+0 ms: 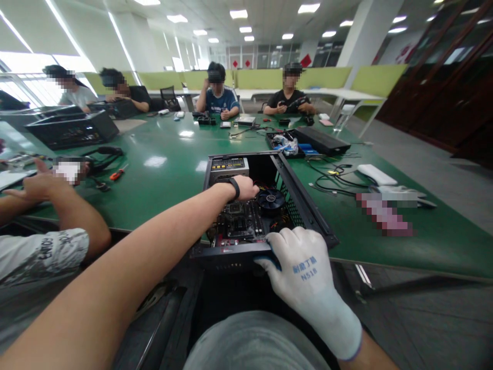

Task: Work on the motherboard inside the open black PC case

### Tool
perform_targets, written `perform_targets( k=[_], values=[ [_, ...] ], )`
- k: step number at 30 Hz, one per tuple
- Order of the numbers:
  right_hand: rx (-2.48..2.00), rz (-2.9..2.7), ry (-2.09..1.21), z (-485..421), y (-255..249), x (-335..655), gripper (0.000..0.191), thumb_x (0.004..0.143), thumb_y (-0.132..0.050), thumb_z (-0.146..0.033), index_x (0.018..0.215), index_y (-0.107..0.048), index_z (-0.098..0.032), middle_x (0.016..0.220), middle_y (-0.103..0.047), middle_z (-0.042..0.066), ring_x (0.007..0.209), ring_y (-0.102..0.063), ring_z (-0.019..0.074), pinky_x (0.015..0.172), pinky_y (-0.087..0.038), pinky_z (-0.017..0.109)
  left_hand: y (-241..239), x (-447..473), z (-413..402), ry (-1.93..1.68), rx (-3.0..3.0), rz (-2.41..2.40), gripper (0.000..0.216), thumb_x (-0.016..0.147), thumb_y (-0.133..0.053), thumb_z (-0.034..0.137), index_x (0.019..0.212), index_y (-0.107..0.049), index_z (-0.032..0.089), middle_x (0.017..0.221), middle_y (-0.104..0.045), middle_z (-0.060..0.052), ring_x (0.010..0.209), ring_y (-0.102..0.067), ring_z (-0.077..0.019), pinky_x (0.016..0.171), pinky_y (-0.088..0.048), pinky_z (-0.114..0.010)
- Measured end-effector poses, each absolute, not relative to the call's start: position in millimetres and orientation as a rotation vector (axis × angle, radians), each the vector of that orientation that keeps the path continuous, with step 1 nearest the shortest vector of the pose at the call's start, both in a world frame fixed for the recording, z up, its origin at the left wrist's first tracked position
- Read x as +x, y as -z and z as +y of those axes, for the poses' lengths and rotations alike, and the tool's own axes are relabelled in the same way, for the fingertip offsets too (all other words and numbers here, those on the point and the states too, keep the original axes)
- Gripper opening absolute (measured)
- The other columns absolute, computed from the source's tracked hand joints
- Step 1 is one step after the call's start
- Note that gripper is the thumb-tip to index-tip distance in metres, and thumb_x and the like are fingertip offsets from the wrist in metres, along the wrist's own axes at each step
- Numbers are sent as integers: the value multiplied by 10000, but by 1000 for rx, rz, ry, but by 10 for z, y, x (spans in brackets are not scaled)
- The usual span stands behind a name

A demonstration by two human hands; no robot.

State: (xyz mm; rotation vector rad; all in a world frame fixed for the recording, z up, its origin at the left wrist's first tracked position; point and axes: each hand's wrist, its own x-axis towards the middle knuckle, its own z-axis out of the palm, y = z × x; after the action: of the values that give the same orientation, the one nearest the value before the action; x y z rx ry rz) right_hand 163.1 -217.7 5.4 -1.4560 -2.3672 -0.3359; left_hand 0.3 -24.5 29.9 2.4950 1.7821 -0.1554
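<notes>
An open black computer case [308, 205] lies on the green table [165, 169] right in front of me, with a motherboard [242, 223] and a round cooler fan [270, 199] inside. My bare left hand [245, 187], a black band on its wrist, reaches into the case just left of the fan; its fingers are hidden inside. My right hand [298, 262], in a white knit glove, is closed over the case's near edge [227, 252].
A person at my left rests an arm [65, 205] on the table. A red-handled screwdriver [117, 173], black cables [335, 180], a white box [376, 174] and other open cases [73, 128] lie around. Several people sit at the far side.
</notes>
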Motion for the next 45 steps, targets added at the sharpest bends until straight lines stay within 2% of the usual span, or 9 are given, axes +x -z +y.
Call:
perform_targets(
  k=[5, 10, 18, 22, 26, 34, 40, 45],
  values=[
    [-1478, -2375, 378, -1863, -96, 1635, 341, 826, -638, -546, 947, -603, -228, 870, -616, 59, 851, -495, 248, 724, -234, 365, -751, -110, -328, -327, 2502, 1898, 427, 936, -329, 309, 1014, -703, 118, 1109, -709, -157, 1022, -658, -237, 896, -466, -302],
    [-1540, -2407, 439, -1138, -148, 1548, 405, 863, -562, -581, 1024, -601, -212, 974, -644, 99, 922, -528, 261, 744, -265, 364, -1019, -358, -412, -684, 2371, 1929, 367, 938, -325, 278, 892, -670, 163, 998, -714, -130, 942, -640, -228, 844, -452, -313],
    [-1639, -2412, 463, 169, -218, 1251, 492, 892, -527, -582, 1147, -593, -166, 1123, -627, 127, 1052, -559, 264, 886, -405, 414, -884, -611, -451, -822, 2243, 1975, 305, 936, -328, 284, 777, -576, 202, 888, -693, -97, 821, -607, -216, 722, -417, -326],
    [-1697, -2419, 462, 630, -283, 1088, 439, 920, -561, -478, 1232, -573, -171, 1231, -591, 92, 1077, -586, 215, 929, -486, 452, -777, -658, -406, -797, 2212, 2002, 306, 945, -324, 290, 742, -540, 209, 867, -691, -81, 798, -604, -200, 696, -411, -311],
    [-1738, -2432, 426, 891, -342, 991, 420, 919, -585, -426, 1251, -569, -171, 1258, -586, 97, 1084, -595, 216, 919, -507, 447, -703, -691, -377, -792, 2177, 2012, 297, 945, -326, 289, 732, -516, 210, 845, -683, -66, 792, -599, -190, 683, -412, -298],
    [-1667, -2429, 431, 706, -311, 1015, 428, 920, -567, -466, 1235, -576, -177, 1248, -588, 88, 1098, -583, 219, 946, -482, 466, -741, -826, -385, -922, 2064, 1954, 205, 915, -395, 357, 793, -485, 218, 813, -643, -34, 775, -574, -182, 698, -416, -301],
    [-1600, -2397, 437, 130, -229, 1117, 468, 902, -514, -572, 1108, -603, -161, 1043, -644, 126, 1001, -564, 263, 853, -377, 405, -908, -730, -378, -977, 2039, 1896, 166, 898, -423, 337, 962, -477, 193, 976, -652, -89, 886, -595, -200, 778, -463, -326],
    [-1577, -2365, 453, -577, -182, 1254, 404, 883, -542, -550, 1038, -601, -182, 975, -643, 114, 931, -537, 261, 758, -278, 372, -915, -529, -389, -700, 2171, 1855, 305, 853, -501, 278, 1124, -489, 139, 1099, -636, -150, 964, -613, -219, 831, -493, -325]
  ],
)
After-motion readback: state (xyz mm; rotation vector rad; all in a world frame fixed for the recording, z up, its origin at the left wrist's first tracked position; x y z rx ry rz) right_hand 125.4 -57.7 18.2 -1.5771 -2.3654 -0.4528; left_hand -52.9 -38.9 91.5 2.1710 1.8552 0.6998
